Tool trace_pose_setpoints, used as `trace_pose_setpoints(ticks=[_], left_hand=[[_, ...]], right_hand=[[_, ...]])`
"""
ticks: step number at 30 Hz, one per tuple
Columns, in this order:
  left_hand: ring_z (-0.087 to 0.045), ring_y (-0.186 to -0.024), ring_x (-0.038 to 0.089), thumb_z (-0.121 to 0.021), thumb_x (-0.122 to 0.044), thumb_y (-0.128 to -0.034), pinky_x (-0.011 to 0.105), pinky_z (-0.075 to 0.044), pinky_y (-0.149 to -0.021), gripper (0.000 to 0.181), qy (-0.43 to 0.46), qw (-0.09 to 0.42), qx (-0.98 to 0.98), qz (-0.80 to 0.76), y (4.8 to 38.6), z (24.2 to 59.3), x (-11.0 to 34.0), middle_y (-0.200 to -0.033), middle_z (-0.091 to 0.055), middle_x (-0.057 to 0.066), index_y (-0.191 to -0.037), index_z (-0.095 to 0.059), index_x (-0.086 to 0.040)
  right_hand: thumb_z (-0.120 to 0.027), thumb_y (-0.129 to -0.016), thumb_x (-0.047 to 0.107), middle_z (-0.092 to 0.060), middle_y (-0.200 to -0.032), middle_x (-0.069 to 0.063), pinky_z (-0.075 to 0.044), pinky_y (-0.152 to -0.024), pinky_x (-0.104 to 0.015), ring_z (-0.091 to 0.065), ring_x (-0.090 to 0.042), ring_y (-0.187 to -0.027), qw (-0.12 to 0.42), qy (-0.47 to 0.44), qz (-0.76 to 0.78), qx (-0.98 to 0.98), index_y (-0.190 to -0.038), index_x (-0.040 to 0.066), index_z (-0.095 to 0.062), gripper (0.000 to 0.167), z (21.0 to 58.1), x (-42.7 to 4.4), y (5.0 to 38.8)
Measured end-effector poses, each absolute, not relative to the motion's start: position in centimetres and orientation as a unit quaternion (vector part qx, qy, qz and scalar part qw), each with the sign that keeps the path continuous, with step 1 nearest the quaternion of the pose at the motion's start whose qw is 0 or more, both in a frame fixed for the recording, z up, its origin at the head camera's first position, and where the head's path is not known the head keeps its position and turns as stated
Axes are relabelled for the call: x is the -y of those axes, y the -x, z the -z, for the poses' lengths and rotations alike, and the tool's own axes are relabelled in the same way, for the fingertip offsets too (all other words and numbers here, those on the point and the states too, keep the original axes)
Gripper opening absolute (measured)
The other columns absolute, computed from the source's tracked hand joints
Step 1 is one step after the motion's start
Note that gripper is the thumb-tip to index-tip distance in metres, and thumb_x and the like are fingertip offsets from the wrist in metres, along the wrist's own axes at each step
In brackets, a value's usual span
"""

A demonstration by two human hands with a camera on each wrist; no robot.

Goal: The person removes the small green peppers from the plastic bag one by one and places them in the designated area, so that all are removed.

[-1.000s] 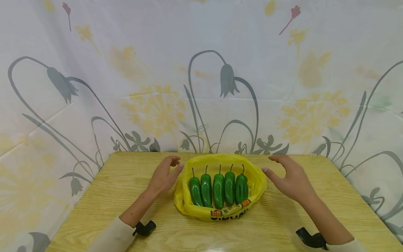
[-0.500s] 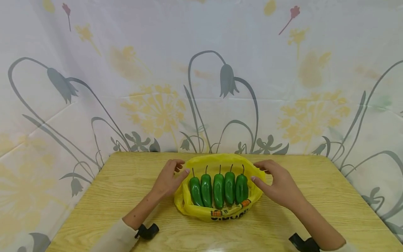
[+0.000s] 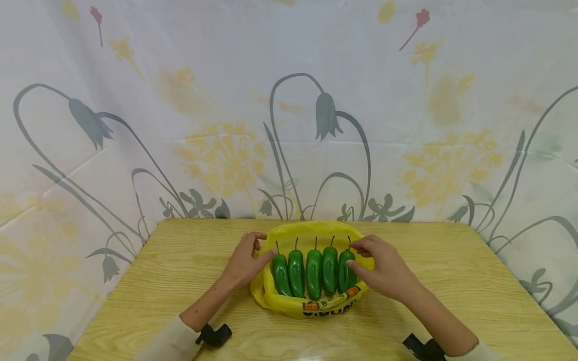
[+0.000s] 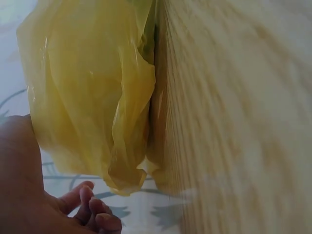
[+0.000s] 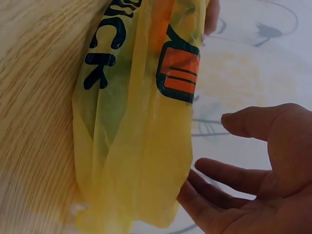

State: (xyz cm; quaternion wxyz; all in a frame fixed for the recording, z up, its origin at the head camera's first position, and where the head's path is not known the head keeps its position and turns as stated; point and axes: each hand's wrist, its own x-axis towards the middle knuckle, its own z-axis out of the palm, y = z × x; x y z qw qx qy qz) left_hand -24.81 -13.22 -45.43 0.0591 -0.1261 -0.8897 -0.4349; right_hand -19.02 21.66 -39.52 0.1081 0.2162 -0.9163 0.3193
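A yellow plastic bag (image 3: 289,304), its mouth spread wide, sits on the table with several glossy green peppers (image 3: 314,275) side by side inside, stems pointing away. My left hand (image 3: 241,263) is at the bag's left edge, thumb tip over the rim near the leftmost pepper. In the left wrist view its fingers bend loosely beside the yellow plastic (image 4: 83,92). Over the right rim, my right hand (image 3: 384,269) has thumb and forefinger apart near the rightmost pepper (image 3: 344,279). The right wrist view shows that hand (image 5: 273,175) beside the printed bag (image 5: 151,141), gripping nothing.
The wood-grain table (image 3: 189,281) extends around the bag to both sides. Behind it hangs a pale flower-printed cloth (image 3: 289,165). Black curved mounts (image 3: 214,335) are strapped at both wrists.
Both hands have moved inward: the right hand travelled left over the bag's right rim, and the left hand shifted slightly right to the left rim. Bag and peppers have stayed put.
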Motion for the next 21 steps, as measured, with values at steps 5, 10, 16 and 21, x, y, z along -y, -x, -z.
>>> trace_pose_setpoints(ticks=[5, 10, 16, 21], left_hand=[[-0.048, -0.076, 0.017, -0.073, -0.025, -0.0990, 0.029, -0.041, -0.071, 0.035, 0.116, 0.051, 0.866, 0.484, 24.5, 45.6, 13.1, -0.093, -0.055, 0.006, -0.125, -0.058, -0.007], [-0.053, -0.077, 0.017, -0.070, -0.017, -0.0969, 0.026, -0.045, -0.070, 0.017, 0.099, 0.064, 0.859, 0.499, 24.4, 45.8, 13.1, -0.088, -0.058, 0.004, -0.106, -0.059, -0.009], [-0.054, -0.076, 0.017, -0.070, -0.012, -0.0968, 0.025, -0.046, -0.067, 0.012, 0.097, 0.081, 0.844, 0.521, 24.4, 46.0, 12.9, -0.089, -0.061, 0.005, -0.105, -0.062, -0.008], [-0.058, -0.079, 0.018, -0.070, -0.010, -0.0967, 0.024, -0.049, -0.070, 0.020, 0.090, 0.091, 0.824, 0.552, 24.4, 46.2, 12.6, -0.097, -0.065, 0.008, -0.114, -0.064, -0.005]], right_hand=[[-0.076, -0.099, 0.019, -0.067, -0.118, -0.016, -0.059, -0.091, -0.051, -0.070, -0.036, -0.105, 0.087, -0.216, -0.308, 0.922, -0.124, -0.003, -0.070, 0.034, 39.9, -21.0, 19.4], [-0.076, -0.098, 0.019, -0.067, -0.113, -0.015, -0.058, -0.085, -0.048, -0.068, -0.032, -0.099, 0.087, -0.217, -0.282, 0.931, -0.123, -0.003, -0.071, 0.034, 40.1, -20.5, 19.8], [-0.075, -0.098, 0.019, -0.067, -0.109, -0.015, -0.056, -0.080, -0.045, -0.064, -0.030, -0.093, 0.076, -0.204, -0.264, 0.940, -0.124, -0.006, -0.070, 0.036, 39.9, -19.8, 20.0], [-0.075, -0.098, 0.019, -0.068, -0.110, -0.018, -0.056, -0.079, -0.046, -0.064, -0.028, -0.091, 0.056, -0.182, -0.253, 0.948, -0.125, -0.007, -0.069, 0.038, 39.8, -19.2, 20.2]])
